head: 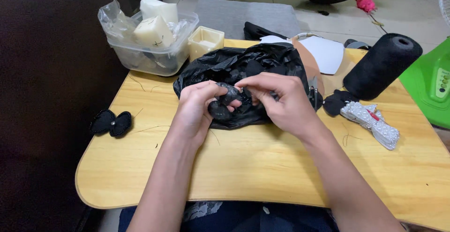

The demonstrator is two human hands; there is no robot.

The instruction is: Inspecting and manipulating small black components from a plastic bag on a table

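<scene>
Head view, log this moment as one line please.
hands: left and right pinching black plastic bag | surface: wooden table | nearby: black thread spool, clear tub

A crumpled, glossy black plastic bag (243,68) lies mid-table, its near edge bunched up.

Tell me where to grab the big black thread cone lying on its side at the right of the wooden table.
Grip the big black thread cone across its middle, coming from above. It lies tilted on the wooden table, hollow end up and away, so its round flanks are free. A silver beaded trim crowds its lower end. Both the left hand and right hand are busy at the black plastic bag.
</scene>
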